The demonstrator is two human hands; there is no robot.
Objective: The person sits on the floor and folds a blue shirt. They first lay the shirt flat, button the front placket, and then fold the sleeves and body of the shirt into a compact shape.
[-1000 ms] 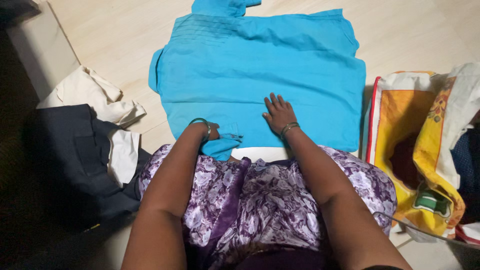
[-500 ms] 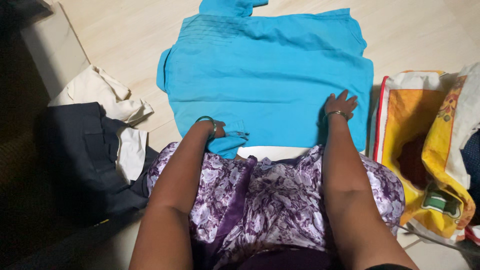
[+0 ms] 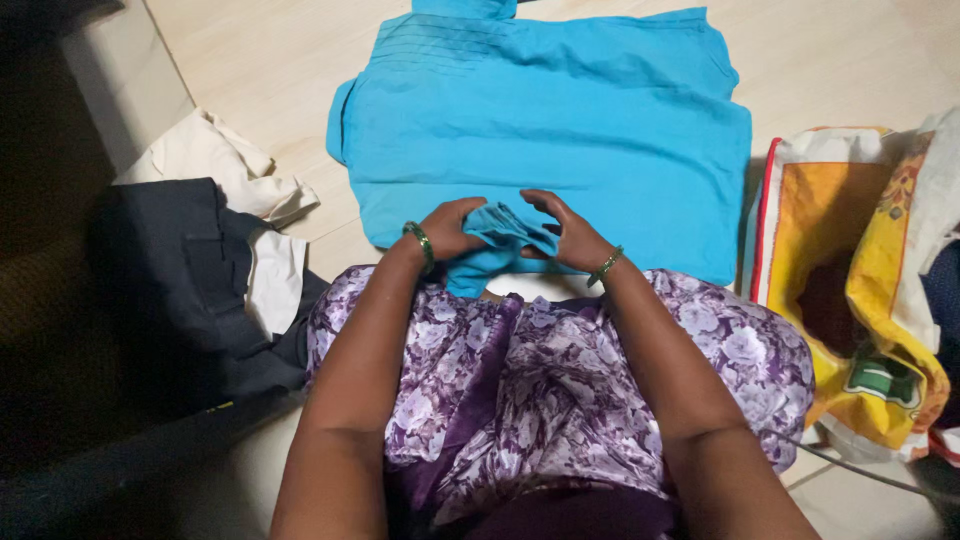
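Both hands, left hand and right hand, pinch the near edge of the blue shirt.

I count two hands in view: one left hand and one right hand. Each wrist carries one bangle, two bangles in total: one green bangle on the left and one green bangle on the right. I count one blue shirt on the floor. To the left I count one cream cloth and one dark garment. To the right I count one yellow and white bag. I count one purple floral garment across the lap.
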